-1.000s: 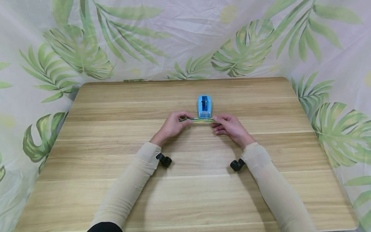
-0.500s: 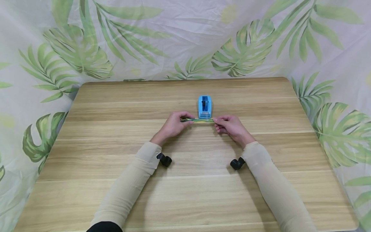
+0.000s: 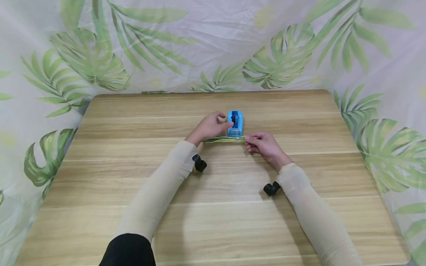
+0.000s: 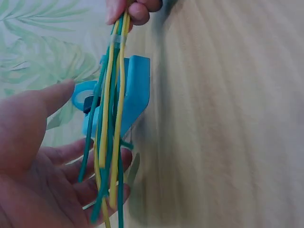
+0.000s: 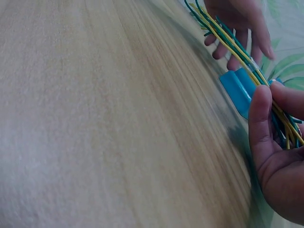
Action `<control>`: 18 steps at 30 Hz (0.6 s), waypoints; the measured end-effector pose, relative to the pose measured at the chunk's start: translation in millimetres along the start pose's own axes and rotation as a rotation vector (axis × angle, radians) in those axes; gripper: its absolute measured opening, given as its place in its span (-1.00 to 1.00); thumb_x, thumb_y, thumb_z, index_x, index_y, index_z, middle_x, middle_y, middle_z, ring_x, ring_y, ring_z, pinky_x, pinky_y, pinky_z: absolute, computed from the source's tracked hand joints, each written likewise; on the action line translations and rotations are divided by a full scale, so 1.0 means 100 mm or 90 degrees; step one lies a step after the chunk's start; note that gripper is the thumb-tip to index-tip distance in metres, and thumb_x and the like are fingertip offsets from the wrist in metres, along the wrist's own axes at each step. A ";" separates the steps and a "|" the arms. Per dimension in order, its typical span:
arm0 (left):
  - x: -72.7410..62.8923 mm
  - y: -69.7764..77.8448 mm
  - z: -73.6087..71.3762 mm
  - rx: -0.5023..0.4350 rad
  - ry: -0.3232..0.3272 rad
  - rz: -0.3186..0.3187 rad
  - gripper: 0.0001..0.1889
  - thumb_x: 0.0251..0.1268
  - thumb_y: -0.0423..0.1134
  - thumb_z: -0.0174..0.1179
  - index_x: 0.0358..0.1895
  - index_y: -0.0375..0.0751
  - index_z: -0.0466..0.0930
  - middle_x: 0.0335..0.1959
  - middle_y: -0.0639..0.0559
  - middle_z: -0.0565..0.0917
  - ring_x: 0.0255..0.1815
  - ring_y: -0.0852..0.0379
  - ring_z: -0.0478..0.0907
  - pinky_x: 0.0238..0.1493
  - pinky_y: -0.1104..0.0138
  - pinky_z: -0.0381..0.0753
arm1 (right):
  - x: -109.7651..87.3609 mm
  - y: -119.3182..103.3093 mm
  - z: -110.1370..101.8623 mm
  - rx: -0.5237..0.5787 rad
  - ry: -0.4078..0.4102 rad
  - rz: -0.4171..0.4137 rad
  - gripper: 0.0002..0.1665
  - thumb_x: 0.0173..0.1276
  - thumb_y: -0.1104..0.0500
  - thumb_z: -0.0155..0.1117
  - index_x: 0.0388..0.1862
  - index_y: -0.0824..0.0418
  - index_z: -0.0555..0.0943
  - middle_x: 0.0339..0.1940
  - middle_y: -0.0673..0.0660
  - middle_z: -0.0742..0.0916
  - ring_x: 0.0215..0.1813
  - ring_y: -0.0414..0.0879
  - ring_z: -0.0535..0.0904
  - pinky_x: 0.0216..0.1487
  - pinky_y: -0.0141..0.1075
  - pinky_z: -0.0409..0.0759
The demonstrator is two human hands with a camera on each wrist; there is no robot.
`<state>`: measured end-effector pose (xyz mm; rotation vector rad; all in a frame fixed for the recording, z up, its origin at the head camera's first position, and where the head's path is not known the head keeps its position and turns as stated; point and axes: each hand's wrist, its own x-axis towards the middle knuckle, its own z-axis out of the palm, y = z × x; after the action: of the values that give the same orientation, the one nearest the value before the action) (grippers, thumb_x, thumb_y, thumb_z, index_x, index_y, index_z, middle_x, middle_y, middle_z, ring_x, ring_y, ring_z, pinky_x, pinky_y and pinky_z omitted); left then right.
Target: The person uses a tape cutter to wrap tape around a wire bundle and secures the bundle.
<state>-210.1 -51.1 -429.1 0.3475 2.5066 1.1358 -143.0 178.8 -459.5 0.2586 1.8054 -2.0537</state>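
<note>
A bundle of green and yellow wires (image 3: 223,139) lies crosswise in front of a blue tape dispenser (image 3: 235,133). My right hand (image 3: 264,146) pinches its right end between thumb and fingers. A strip of clear tape (image 4: 117,40) shows on the bundle near that hand. The left wire ends (image 4: 110,183) spread loose and splay apart. My left hand (image 3: 211,126) has its fingers apart and holds nothing; it is beside the dispenser's left side, with its thumb in front of the dispenser in the head view. Whether it touches the dispenser I cannot tell.
Everything stands on a wood-grain table (image 3: 213,207). A white cloth with green leaf prints (image 3: 213,44) hangs behind it and at both sides. A small black camera sits at each wrist.
My left hand has let go of the left end of the wires and moved up and right to the dispenser. My right hand keeps its pinch in almost the same spot.
</note>
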 end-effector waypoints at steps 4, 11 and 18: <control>0.13 0.06 0.04 0.014 -0.015 -0.020 -0.22 0.35 0.23 0.23 0.42 -0.25 0.32 0.05 -0.14 0.62 0.02 -0.01 0.55 0.01 0.12 0.57 | -0.01 0.00 0.01 -0.002 0.001 -0.003 -0.70 0.49 0.32 0.24 0.07 0.53 0.55 -0.34 0.16 0.70 -0.38 -0.17 0.64 -0.26 -0.37 0.68; 0.23 0.07 0.09 0.014 -0.025 -0.040 -0.10 0.25 0.23 0.33 0.47 -0.26 0.22 0.14 -0.17 0.57 0.08 -0.03 0.52 0.13 0.10 0.52 | 0.00 0.02 0.00 0.008 -0.009 -0.002 -0.70 0.48 0.32 0.25 0.06 0.53 0.56 -0.35 0.15 0.69 -0.38 -0.16 0.63 -0.25 -0.36 0.68; 0.25 0.06 0.12 0.023 -0.024 -0.038 -0.09 0.23 0.22 0.36 0.47 -0.25 0.22 0.13 -0.18 0.57 0.07 -0.04 0.52 0.12 0.11 0.53 | 0.01 0.02 -0.01 -0.002 -0.012 -0.005 -0.68 0.49 0.32 0.23 0.08 0.55 0.54 -0.33 0.15 0.68 -0.37 -0.16 0.63 -0.24 -0.37 0.68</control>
<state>-227.0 -29.7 -437.2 0.2990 2.4910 1.0521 -142.9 179.8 -461.8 0.2314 1.8011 -2.0523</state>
